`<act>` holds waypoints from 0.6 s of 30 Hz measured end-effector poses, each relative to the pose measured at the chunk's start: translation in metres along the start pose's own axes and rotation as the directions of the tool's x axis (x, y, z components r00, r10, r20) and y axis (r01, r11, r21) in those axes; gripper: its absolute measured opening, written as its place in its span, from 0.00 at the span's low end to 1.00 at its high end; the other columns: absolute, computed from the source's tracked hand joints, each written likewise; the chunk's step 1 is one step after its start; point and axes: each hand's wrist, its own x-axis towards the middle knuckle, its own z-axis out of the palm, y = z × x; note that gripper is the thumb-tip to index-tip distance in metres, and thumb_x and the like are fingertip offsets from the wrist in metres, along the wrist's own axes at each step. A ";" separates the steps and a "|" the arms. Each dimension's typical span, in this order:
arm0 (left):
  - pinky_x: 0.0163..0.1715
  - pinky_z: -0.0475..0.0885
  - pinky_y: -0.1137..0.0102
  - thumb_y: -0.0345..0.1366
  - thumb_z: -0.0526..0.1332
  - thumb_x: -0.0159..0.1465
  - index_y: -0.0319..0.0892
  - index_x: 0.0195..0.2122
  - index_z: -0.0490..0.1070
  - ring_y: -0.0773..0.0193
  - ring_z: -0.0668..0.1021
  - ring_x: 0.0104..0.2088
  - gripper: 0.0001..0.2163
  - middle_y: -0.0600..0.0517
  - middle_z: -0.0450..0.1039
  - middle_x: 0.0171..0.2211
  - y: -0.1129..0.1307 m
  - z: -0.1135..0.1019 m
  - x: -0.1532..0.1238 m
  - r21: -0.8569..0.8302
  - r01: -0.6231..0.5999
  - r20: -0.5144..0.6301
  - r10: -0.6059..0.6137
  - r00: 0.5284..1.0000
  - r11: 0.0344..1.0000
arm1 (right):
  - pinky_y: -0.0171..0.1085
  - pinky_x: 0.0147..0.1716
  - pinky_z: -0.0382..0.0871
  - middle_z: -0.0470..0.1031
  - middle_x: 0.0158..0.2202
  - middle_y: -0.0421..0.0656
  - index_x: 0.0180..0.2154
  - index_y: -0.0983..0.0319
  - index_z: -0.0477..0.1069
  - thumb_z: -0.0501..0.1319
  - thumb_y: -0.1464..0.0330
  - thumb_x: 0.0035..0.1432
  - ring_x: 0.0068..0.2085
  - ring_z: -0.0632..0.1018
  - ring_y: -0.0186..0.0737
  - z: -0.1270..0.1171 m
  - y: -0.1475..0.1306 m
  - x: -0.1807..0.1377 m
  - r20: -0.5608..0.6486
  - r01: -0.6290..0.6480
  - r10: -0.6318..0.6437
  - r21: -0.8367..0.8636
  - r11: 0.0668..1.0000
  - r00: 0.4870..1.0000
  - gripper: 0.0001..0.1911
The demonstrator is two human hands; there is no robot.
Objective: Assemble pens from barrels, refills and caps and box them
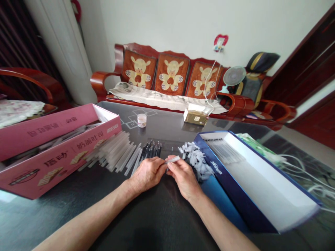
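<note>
Pinching one small translucent piece between their fingers, the left hand and the right hand meet above the dark counter; thin dark rods lie just beyond the left hand, and short pale tubes lie between the right hand and the blue box

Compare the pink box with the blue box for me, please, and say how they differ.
The pink box is at the person's left; the blue box is at the right. The pink box has large dark lettering and food pictures on its side, while the blue box shows small pale lettering. Both are long and open at the top.
</note>
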 end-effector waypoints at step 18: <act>0.36 0.71 0.76 0.34 0.52 0.67 0.39 0.47 0.68 0.69 0.77 0.32 0.11 0.50 0.74 0.33 -0.006 -0.003 -0.001 -0.032 -0.019 -0.220 0.011 0.975 0.999 | 0.35 0.34 0.72 0.75 0.27 0.37 0.30 0.60 0.68 0.71 0.65 0.37 0.32 0.79 0.36 -0.071 -0.134 0.019 -0.308 0.364 -0.461 -0.323 0.874 0.832 0.17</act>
